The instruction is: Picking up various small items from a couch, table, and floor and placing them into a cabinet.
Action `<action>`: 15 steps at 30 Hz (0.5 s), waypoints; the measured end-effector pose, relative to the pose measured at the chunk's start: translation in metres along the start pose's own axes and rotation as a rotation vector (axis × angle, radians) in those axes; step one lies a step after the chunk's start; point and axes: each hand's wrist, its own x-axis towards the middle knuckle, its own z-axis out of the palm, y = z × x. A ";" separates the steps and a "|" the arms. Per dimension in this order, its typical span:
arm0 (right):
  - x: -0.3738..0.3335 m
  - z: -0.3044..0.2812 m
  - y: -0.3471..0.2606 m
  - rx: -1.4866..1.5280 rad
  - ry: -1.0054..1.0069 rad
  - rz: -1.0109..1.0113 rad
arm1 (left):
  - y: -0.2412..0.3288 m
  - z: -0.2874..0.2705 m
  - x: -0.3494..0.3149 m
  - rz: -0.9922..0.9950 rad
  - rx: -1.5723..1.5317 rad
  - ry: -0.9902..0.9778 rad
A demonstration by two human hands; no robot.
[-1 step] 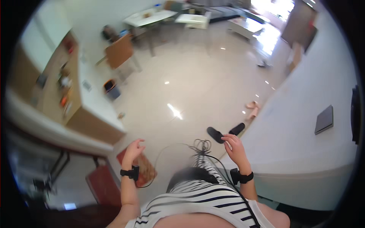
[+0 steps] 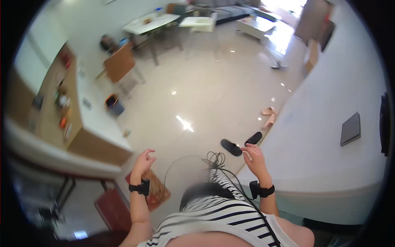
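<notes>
My left hand (image 2: 144,161) hangs in the air at the lower left, fingers loosely bent and apart, nothing in it. Beneath it on the floor lies a red-brown patterned mat (image 2: 158,190), partly covered by my wrist. My right hand (image 2: 254,157) is raised at the lower right, also bare, with loosely curved, separated fingers. In the picture its fingertips come close to a pair of black slippers, the left slipper (image 2: 231,147) and the right slipper (image 2: 254,138), which lie on the floor beyond. Each wrist wears a black strap with a small box.
A thin black cable (image 2: 216,160) hangs in loops before my striped clothing. Pinkish shoes (image 2: 269,119) lie by the white wall (image 2: 321,119) with a grey switch plate. Left stand a cluttered counter (image 2: 98,119), a bin (image 2: 115,106) and a wooden chair (image 2: 120,62); farther off, white tables (image 2: 150,24).
The room has shifted slightly leftward in the picture, slippers and furniture included. Both hands keep nearly the same place and pose.
</notes>
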 end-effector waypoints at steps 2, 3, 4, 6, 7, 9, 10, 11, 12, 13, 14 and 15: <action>0.040 0.007 0.041 -0.173 0.116 0.172 | 0.024 -0.015 0.092 0.246 0.059 0.092; 0.065 0.002 0.059 -0.067 0.100 0.300 | 0.036 -0.017 0.129 0.279 0.061 0.065; 0.084 0.002 0.075 -0.083 0.123 0.320 | 0.047 -0.021 0.162 0.366 0.078 0.099; 0.134 0.000 0.115 0.232 0.187 0.691 | 0.071 -0.022 0.236 0.501 0.091 0.127; 0.163 0.010 0.148 0.172 0.131 0.700 | 0.065 -0.022 0.268 0.420 -0.124 -0.017; 0.199 0.035 0.185 -0.031 -0.002 0.654 | 0.023 -0.030 0.298 0.199 -0.175 -0.256; 0.234 0.036 0.202 -0.242 -0.155 0.554 | 0.002 -0.046 0.328 0.106 -0.030 -0.300; 0.283 0.021 0.163 -0.455 -0.445 0.662 | -0.016 -0.061 0.346 0.083 0.124 -0.248; 0.303 0.015 0.175 -0.466 -0.429 0.677 | -0.034 -0.073 0.359 0.077 0.278 -0.207; 0.326 0.005 0.191 -0.216 -0.324 0.619 | -0.048 -0.085 0.377 0.111 0.060 -0.162; 0.347 0.003 0.205 0.036 -0.220 0.545 | -0.068 -0.096 0.393 0.138 -0.154 -0.116; 0.370 -0.004 0.205 0.371 -0.205 0.629 | -0.090 -0.107 0.409 0.014 -0.240 -0.060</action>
